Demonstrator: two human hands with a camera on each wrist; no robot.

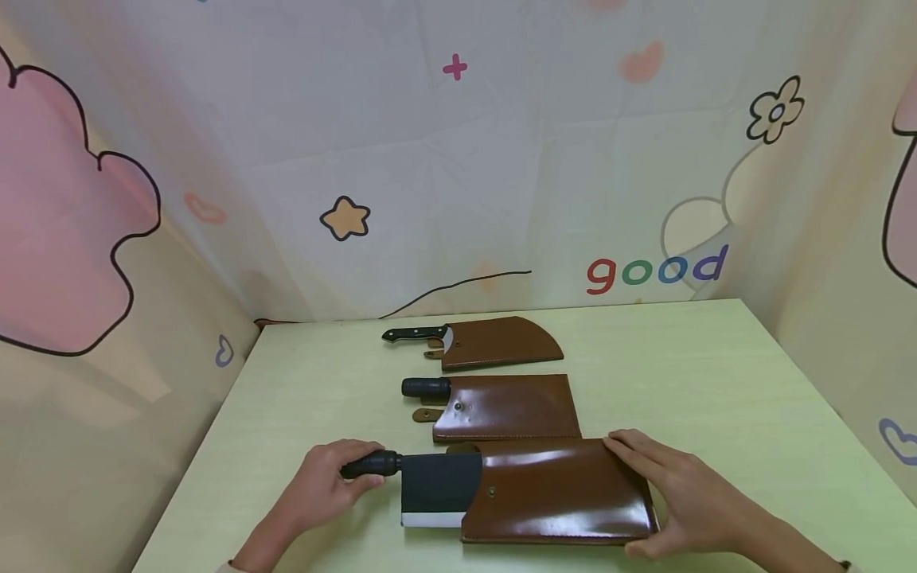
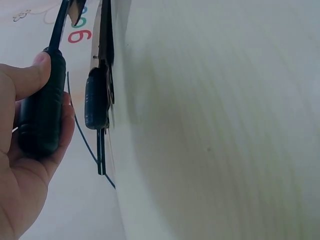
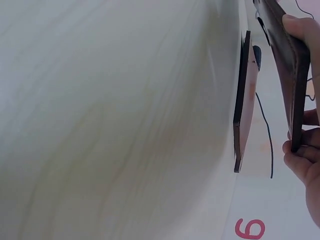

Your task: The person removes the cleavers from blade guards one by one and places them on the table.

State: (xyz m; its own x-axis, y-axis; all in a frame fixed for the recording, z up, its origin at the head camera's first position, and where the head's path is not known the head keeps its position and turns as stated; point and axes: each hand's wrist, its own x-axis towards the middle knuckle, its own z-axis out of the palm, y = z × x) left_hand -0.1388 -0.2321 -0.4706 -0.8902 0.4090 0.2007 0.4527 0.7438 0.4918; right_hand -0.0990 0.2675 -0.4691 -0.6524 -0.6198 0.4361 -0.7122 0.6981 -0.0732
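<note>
My left hand (image 1: 325, 481) grips the black handle (image 2: 42, 107) of a cleaver (image 1: 438, 484). Part of its dark, square blade with a bright edge shows; the rest sits inside a brown leather sheath (image 1: 559, 493). At the sheath's closed right end, my right hand (image 1: 688, 493) holds it with the thumb on the lower edge and fingers at the top corner. In the right wrist view, thumb and fingers clasp the sheath (image 3: 295, 85) by its end, and it is lifted off the table. A round stud shows near the sheath's mouth.
Behind lies a second sheathed cleaver (image 1: 512, 406) with a black handle and an unfastened strap. Farther back is a third knife in a curved brown sheath (image 1: 505, 342), its riveted handle pointing left. The pale green table (image 1: 731, 398) meets a printed cloth backdrop (image 1: 458, 175).
</note>
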